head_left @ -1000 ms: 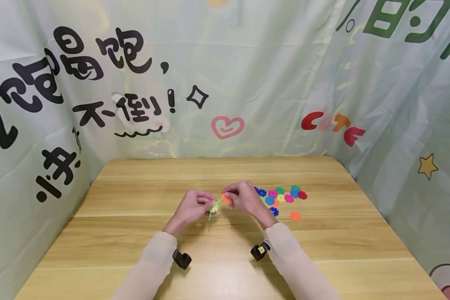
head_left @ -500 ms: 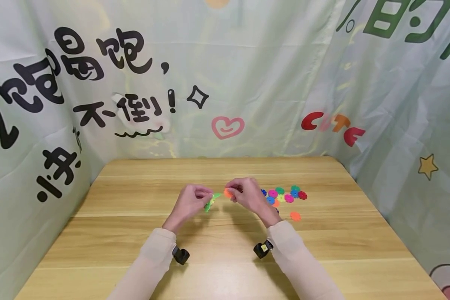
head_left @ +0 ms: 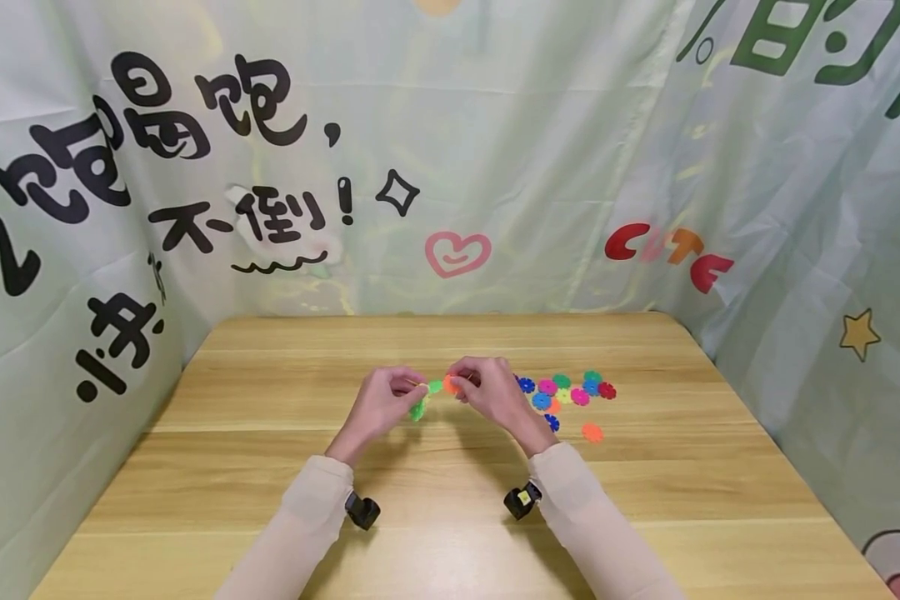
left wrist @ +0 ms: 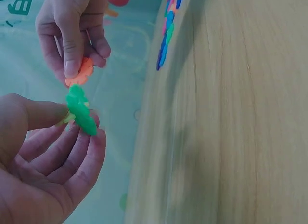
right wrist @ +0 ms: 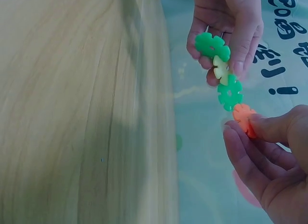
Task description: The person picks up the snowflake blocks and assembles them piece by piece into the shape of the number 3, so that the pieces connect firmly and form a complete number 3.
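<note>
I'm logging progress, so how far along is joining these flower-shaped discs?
Done: two green discs and a pale yellow disc between them look joined in a short chain, held by the left hand. In hand: the right hand pinches an orange disc at the chain's end; whether it is slotted in, I can't tell. Remaining: assorted discs lie on the table, perhaps to be added later.

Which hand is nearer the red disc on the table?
Right. The right hand is left of the red disc, with other discs between; the left hand is farther left, beyond the right hand.
</note>
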Demonstrator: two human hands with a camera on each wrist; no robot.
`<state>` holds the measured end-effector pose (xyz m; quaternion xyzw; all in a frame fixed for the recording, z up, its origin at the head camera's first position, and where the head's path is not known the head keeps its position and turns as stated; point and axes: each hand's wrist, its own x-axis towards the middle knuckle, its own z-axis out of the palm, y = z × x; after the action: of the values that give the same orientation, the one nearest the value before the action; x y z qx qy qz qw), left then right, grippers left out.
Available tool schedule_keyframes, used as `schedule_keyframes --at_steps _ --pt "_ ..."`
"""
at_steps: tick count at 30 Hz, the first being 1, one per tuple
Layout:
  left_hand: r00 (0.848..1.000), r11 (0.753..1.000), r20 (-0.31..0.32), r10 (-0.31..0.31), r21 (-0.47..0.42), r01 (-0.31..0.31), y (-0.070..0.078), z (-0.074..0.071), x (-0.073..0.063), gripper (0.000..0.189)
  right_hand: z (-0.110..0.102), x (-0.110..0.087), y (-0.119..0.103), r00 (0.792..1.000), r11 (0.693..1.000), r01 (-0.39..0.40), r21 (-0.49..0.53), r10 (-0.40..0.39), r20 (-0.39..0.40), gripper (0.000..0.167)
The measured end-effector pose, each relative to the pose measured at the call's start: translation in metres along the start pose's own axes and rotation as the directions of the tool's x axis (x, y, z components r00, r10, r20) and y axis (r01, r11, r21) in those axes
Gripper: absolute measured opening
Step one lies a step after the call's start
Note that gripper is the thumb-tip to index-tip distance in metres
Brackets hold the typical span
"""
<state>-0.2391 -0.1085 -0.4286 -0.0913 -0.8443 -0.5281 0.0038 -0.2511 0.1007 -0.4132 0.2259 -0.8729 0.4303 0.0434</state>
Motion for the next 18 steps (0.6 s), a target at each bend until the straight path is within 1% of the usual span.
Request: schedule_keyframes --at_steps 3,7,10,13,18 --pt "1.000 1.000 0.013 0.013 -0.017 -0.012 -0.0013 -0.0002 0.0002 0.009 -0.0004 -0.0002 0.0007 1.000 1.000 -0.001 0.007 0.001 0.006 0.012" --pt "0.999 0.999 0.039 0.013 -0.043 -0.012 -0.0038 -0.0009 0.0009 0.010 -0.0010 -0.0001 0.0015 1.000 1.000 -0.006 0.004 0.006 0.013 0.012" --pt "0.998 0.998 0.057 -0.003 -0.069 0.007 -0.0061 -0.0015 0.0015 0.014 -0.0015 -0.0003 0.0017 1.000 1.000 -0.012 0.001 0.012 0.015 0.012" --pt "0.997 0.995 0.076 -0.031 -0.096 0.038 -0.0074 -0.0024 0.0019 0.017 -0.0019 -0.0006 0.0014 1.000 1.000 -0.017 0.006 0.017 0.026 0.012" --pt "0.992 0.988 0.112 -0.056 -0.140 0.071 -0.0066 -0.0032 0.0014 0.019 -0.0024 -0.0011 0.0006 0.998 0.999 -0.032 0.020 0.031 0.046 0.015"
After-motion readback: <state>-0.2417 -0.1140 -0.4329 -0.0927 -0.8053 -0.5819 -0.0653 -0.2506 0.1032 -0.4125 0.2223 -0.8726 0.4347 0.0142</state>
